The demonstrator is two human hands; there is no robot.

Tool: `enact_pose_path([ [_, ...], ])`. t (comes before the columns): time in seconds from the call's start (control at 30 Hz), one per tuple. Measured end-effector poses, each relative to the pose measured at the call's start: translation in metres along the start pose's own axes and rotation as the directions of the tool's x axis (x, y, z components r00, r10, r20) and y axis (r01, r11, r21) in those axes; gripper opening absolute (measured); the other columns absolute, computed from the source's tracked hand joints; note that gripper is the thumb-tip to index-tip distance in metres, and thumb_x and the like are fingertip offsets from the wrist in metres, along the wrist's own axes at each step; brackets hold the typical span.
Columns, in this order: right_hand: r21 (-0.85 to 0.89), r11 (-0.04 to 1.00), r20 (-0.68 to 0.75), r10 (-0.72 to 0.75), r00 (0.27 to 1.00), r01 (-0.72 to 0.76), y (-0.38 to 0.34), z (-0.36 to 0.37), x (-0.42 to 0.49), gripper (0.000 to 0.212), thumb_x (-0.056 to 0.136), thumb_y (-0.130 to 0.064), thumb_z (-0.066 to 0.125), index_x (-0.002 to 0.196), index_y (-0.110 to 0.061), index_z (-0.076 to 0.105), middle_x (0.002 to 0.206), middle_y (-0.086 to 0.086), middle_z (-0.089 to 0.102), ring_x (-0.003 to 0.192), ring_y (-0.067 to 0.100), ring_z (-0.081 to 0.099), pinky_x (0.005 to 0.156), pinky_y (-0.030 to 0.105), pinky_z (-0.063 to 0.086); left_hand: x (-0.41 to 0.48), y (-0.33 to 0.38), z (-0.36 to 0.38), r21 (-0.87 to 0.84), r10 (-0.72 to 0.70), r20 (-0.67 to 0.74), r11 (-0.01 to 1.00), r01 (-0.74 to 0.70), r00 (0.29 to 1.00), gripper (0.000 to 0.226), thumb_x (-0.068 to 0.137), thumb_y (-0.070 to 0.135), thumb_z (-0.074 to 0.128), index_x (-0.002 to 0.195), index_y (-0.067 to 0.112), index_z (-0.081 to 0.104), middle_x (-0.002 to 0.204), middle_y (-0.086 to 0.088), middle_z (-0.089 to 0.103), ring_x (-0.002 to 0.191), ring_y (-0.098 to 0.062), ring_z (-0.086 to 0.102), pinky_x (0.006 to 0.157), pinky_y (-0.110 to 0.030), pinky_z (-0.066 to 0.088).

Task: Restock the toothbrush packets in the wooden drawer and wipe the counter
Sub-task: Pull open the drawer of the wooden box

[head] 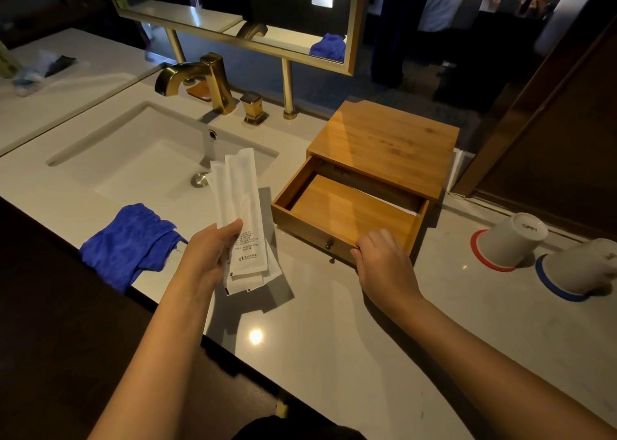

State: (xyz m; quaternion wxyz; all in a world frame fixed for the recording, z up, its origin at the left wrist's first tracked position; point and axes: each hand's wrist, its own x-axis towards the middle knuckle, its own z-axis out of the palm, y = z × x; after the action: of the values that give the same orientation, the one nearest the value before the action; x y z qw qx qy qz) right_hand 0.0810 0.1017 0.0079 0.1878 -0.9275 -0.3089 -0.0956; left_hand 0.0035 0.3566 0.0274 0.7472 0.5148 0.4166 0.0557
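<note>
- A bunch of white packets [238, 206] is held in the left hand [213, 256]. It is pinched between the thumb on top and the curled fingers underneath.
- The packets are kept in the air above the counter [334, 322]. Their long ends are pointed to 12 o'clock, over the near edge of the sink [150, 159]. Small printed text is seen on the lower part of the front packet.
- The drawer [347, 212] is found at 3 o'clock from the packets. It is pulled out of the wooden box [387, 145] toward 7 o'clock, and its wooden bottom is seen. Something dark and a white strip lie at the back under the box, but what they are cannot be told.
- The right hand [380, 259] is placed on the front right corner of the drawer. The fingers are curled over the top edge of the front board and it is gripped. A small knob [329, 244] is seen at 9 o'clock from this hand.
- A crumpled blue cloth [133, 242] is laid on the counter at 9 o'clock from the left hand, between the sink and the front edge.
- A gold tap [197, 79] is mounted at 12 o'clock of the sink.
- Two white cups [510, 239] are set upside down at 3 o'clock from the drawer, one on a red-rimmed coaster [480, 256] and the other on a blue-rimmed one. The cup further right is blurred.
</note>
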Motion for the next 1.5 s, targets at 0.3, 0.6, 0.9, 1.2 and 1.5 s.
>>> enact_pose_path([
  [0.3, 0.027, 0.999, 0.147, -0.041, 0.988, 0.038, -0.025, 0.018, 0.039, 0.016, 0.092, -0.032, 0.051, 0.094, -0.017, 0.058, 0.083, -0.001, 0.06, 0.071, 0.011, 0.05, 0.056, 0.024, 0.043, 0.003, -0.001, 0.005, 0.035, 0.017, -0.012, 0.999, -0.017, 1.0, 0.012, 0.084, 0.025, 0.065, 0.093, 0.018, 0.06, 0.093, -0.008, 0.07, 0.088, -0.027, 0.069, 0.078, -0.047, 0.055],
  [0.6, -0.038, 0.996, 0.137, -0.069, 0.988, 0.075, -0.024, 0.028, 0.042, 0.004, 0.088, -0.02, 0.06, 0.086, -0.017, 0.059, 0.076, -0.002, 0.06, 0.06, 0.007, 0.04, 0.044, 0.014, 0.019, 0.0, 0.0, -0.008, 0.009, -0.005, 0.002, 1.0, 0.005, 1.0, 0.017, 0.086, 0.022, 0.061, 0.099, 0.011, 0.058, 0.093, -0.01, 0.068, 0.091, -0.029, 0.067, 0.077, -0.044, 0.054],
  [0.9, -0.06, 0.996, 0.114, -0.06, 0.992, 0.067, -0.021, 0.027, 0.031, 0.007, 0.087, -0.022, 0.062, 0.082, -0.018, 0.06, 0.074, -0.002, 0.062, 0.058, 0.006, 0.04, 0.045, 0.017, 0.028, 0.001, -0.002, 0.004, 0.04, 0.018, -0.009, 0.999, -0.017, 1.0, 0.016, 0.084, 0.023, 0.064, 0.098, 0.018, 0.058, 0.089, -0.007, 0.07, 0.083, -0.024, 0.07, 0.059, -0.037, 0.055],
  [1.2, 0.018, 0.998, 0.143, -0.056, 0.988, 0.054, -0.024, 0.022, 0.03, 0.011, 0.092, -0.027, 0.053, 0.091, -0.018, 0.06, 0.085, -0.001, 0.062, 0.07, 0.009, 0.047, 0.054, 0.024, 0.039, 0.004, 0.053, 0.058, 0.224, 0.314, 0.173, 0.911, -0.348, 0.933, 0.006, 0.082, 0.019, 0.063, 0.085, 0.024, 0.062, 0.088, 0.0, 0.069, 0.08, -0.014, 0.069, 0.059, -0.025, 0.054],
  [1.5, 0.001, 1.0, 0.125, -0.028, 0.992, 0.028, -0.024, 0.025, 0.03, 0.015, 0.091, -0.034, 0.053, 0.091, -0.021, 0.059, 0.084, -0.003, 0.064, 0.073, 0.013, 0.057, 0.057, 0.026, 0.046, 0.048, 0.074, 0.176, 0.448, 0.035, 0.302, 0.877, -0.174, 0.953, 0.021, 0.081, 0.023, 0.066, 0.094, 0.009, 0.058, 0.09, -0.006, 0.063, 0.081, -0.02, 0.062, 0.063, -0.029, 0.05],
])
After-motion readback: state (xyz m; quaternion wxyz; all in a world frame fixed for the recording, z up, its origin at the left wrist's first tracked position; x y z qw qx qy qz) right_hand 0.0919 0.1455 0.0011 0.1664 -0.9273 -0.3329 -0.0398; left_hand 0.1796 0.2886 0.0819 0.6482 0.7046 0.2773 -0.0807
